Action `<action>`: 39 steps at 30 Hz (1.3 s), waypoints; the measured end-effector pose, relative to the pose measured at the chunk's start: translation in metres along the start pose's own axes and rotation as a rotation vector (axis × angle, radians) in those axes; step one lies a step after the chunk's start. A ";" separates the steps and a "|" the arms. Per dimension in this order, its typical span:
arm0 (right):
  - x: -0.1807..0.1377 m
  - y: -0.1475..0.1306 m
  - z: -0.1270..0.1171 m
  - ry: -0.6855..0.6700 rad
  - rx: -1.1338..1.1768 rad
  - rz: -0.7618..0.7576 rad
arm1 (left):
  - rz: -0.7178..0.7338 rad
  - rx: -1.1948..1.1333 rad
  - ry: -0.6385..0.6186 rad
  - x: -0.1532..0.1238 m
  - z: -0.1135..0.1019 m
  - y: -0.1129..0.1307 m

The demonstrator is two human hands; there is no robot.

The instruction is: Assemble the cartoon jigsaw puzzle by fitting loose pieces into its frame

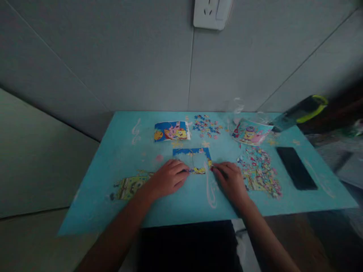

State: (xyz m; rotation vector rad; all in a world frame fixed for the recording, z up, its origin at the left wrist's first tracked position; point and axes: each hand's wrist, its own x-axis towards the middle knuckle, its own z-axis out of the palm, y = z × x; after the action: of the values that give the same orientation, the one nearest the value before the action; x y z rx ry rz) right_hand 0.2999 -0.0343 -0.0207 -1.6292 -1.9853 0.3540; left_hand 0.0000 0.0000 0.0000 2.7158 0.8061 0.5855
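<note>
Presently the blue worktop (113, 158) carries a jigsaw at an early stage. The biggest stock of unplaced material is the loose heap (259, 172) towards the right edge. A smaller scatter (207, 126) lies by the far edge, between the reference print (171, 131) and the printed tin (251, 132). A dark phone (296, 168) lies flat near the right edge, apart from the heap.

The joined section (193, 160) sits at the middle of the worktop, just nearer than the reference print. It shows a blue band along its far side and a yellow strip along its near side. Its centre appears open, though the dim picture does not settle that.

The left hand (170, 177) rests palm down at the section's near left corner, fingers loosely curled and touching its edge. The right hand (231, 181) meets the near right corner, fingertips against the section. Whether either hand pinches a piece cannot be told; the fingers cover that spot.

Assessment: only the outline of a small area looks assembled. Going by the two heaps, most pieces are not yet placed. The interior and most of the picture remain to be filled.
</note>
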 end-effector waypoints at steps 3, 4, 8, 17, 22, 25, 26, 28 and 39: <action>-0.001 0.000 -0.002 0.007 0.001 0.000 | -0.003 -0.002 0.000 0.001 0.001 0.000; -0.002 0.000 -0.003 0.006 0.000 -0.001 | -0.004 -0.002 0.000 0.001 0.001 0.000; -0.002 -0.002 -0.004 -0.007 -0.010 -0.010 | -0.005 -0.001 -0.002 0.002 0.001 0.001; -0.002 0.001 -0.001 0.015 -0.013 -0.022 | -0.004 0.000 -0.001 0.001 0.000 0.002; -0.002 -0.001 -0.002 0.030 -0.006 -0.010 | -0.006 0.000 -0.009 0.002 0.000 0.002; -0.002 -0.002 -0.004 0.021 -0.003 -0.006 | -0.005 0.000 -0.012 0.001 0.001 0.002; -0.002 -0.003 -0.004 0.018 -0.003 -0.004 | -0.005 0.000 -0.013 0.001 0.001 0.002; -0.003 -0.003 -0.005 0.016 -0.004 -0.003 | -0.003 0.000 -0.015 0.001 0.001 0.002; -0.003 -0.002 -0.004 0.015 -0.027 -0.026 | -0.011 -0.002 -0.016 0.002 0.000 0.002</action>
State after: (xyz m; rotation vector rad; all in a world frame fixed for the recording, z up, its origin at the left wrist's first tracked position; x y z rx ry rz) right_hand 0.3005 -0.0378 -0.0166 -1.6164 -2.0062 0.3054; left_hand 0.0024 -0.0008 0.0018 2.7095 0.8156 0.5609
